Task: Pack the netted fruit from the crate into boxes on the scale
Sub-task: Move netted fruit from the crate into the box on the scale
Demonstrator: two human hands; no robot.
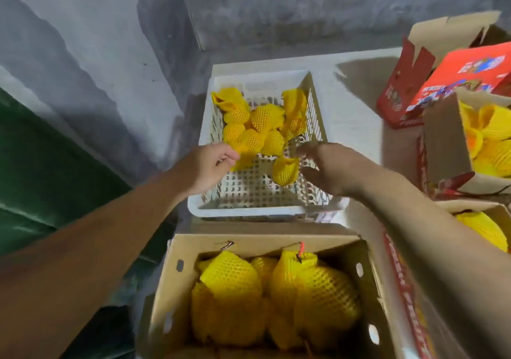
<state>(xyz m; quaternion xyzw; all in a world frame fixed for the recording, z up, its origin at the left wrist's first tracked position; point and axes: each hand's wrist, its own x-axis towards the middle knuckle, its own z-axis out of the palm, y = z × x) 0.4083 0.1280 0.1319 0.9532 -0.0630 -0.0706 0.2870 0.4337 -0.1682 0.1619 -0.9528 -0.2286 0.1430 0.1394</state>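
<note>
Risk first, taken left to right. Left hand reaches into the crate at its 9 o'clock wall, fingers curled and pinching the edge of a netted fruit. A pinch on loose foam netting alone could, in my judgement, let the sleeve slide off or the fruit drop back when lifted. Right hand hovers at the crate's 3 o'clock side, fingers spread and grasping nothing, just beside a single fruit lying apart from the heap. Motion blur hides whether the fingertips touch it. A hurried grab could knock it across the perforated floor.

Cardboard box at 6 o'clock already holds several large netted fruit; more dropped from height could bruise those below. No scale is visible under it.

Condition of goods: remaining fruit cluster toward the crate's 12 o'clock end, about ten pieces, each in yellow foam mesh with open, flared ends. Sleeves look loose and soft. Further filled boxes stand at 3 o'clock, flaps open.
</note>
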